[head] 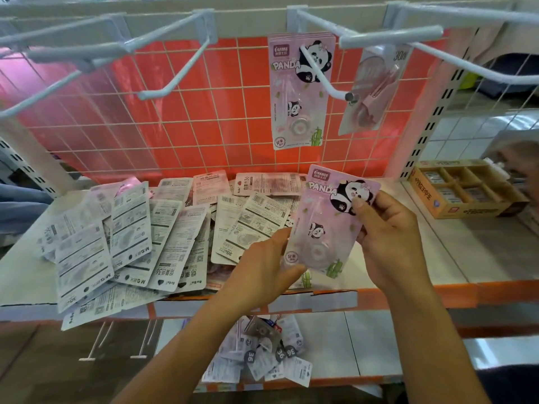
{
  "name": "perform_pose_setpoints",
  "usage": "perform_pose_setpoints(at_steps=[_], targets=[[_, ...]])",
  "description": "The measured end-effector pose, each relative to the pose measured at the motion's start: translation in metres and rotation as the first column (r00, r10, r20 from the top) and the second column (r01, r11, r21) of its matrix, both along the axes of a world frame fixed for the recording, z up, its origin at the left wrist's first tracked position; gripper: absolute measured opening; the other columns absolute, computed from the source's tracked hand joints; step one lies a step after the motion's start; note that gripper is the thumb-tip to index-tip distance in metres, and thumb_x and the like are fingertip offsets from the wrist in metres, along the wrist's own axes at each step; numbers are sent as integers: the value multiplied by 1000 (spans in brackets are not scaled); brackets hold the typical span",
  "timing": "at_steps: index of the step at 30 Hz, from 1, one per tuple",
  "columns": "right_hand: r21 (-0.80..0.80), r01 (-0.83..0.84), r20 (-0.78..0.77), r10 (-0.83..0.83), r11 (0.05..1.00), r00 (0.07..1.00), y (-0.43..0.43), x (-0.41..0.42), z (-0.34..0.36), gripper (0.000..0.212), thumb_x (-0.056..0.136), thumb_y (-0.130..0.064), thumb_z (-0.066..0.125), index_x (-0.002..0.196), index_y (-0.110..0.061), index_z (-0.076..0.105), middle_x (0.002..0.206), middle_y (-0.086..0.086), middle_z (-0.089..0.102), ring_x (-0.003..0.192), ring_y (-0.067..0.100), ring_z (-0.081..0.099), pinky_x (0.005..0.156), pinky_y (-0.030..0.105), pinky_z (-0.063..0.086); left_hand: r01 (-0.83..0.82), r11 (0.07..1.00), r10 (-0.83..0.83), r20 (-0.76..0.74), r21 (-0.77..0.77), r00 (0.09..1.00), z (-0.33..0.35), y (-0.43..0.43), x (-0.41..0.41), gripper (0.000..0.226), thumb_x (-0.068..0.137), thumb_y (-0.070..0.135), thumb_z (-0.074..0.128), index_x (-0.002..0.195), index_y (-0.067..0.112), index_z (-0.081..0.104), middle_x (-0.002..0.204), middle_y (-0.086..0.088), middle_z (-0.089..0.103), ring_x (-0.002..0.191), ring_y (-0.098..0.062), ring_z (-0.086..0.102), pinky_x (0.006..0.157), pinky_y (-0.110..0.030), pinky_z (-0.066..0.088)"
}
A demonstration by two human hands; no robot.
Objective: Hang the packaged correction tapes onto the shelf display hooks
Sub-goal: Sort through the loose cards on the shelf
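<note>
A pink panda correction tape package (326, 217) is held front-side up above the shelf. My right hand (385, 240) grips its right edge with the thumb on the panda print. My left hand (262, 269) pinches its lower left corner. Several identical panda packages (297, 91) hang on a white display hook (323, 80) on the wire grid. Another pink package (373, 91) hangs on the hook to the right. A pile of packaged correction tapes (151, 234) lies mostly face down on the shelf (437, 258).
Bare white hooks (175, 77) stick out at upper left and upper right. A cardboard box with compartments (463, 191) stands at the shelf's right. More packages (262, 357) lie on the lower shelf. An orange backing shows behind the grid.
</note>
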State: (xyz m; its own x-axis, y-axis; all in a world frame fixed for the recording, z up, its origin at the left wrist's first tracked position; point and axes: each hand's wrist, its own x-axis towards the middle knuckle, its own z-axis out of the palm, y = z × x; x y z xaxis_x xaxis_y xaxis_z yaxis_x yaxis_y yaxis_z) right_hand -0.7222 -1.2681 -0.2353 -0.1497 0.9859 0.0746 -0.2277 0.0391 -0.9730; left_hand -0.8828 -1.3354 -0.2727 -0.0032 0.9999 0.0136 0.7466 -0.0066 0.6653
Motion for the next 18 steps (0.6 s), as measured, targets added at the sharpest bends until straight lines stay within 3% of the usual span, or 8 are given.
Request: perform_pose_setpoints(at_steps=[1,3,7,9,11,14,18], targets=[[-11,-9,-13,8,1000,1000,-1,-1,1,22,95,-7,51,101,-20,68,92,-8,75,91,12,70,72,25,56,1,1000,-1,8,7,1000,1,-1,0,36,90,30,63,123,20,53,81,13,59,71,1,55,64,-24,42],[-14,-19,-33,18,1000,999,-2,-2,4,22,95,-7,50,102,-20,67,92,-8,75,90,12,70,71,24,56,-7,1000,7,25,19,1000,2,-1,0,28,90,29,63,116,21,57,69,13,51,61,1,50,56,-19,36],[37,-22,-44,23,999,999,-6,-4,15,21,94,-5,51,94,-19,67,86,-9,74,87,10,69,75,27,56,-37,998,31,134,43,990,4,-1,0,23,86,34,66,107,25,63,82,0,68,72,-20,63,71,-45,52],[75,-23,-44,26,997,999,-8,-6,24,20,93,-6,53,90,-20,67,83,-9,73,85,8,68,73,25,55,-59,996,44,217,64,975,8,-4,0,19,82,35,66,100,32,65,84,1,72,74,-22,68,72,-47,54],[113,-29,-53,35,993,998,-11,-9,33,18,92,-8,55,91,-20,68,84,-8,73,85,9,67,73,24,55,-74,992,43,281,101,959,13,-5,0,15,83,28,70,93,38,65,85,7,74,77,-14,71,75,-44,57],[189,-24,-40,32,982,999,-15,-10,46,18,92,-10,57,88,-22,70,83,-8,72,84,11,65,77,31,56,-88,982,35,298,166,954,21,-6,-2,27,85,19,72,93,43,64,83,16,73,76,-6,70,75,-29,57],[302,-27,-1,29,953,1000,-23,-9,58,14,86,-24,60,81,-27,72,79,5,68,81,21,59,78,46,54,-106,962,19,325,253,945,29,-7,-3,27,84,11,72,96,35,69,87,18,72,81,-1,69,75,-16,54]])
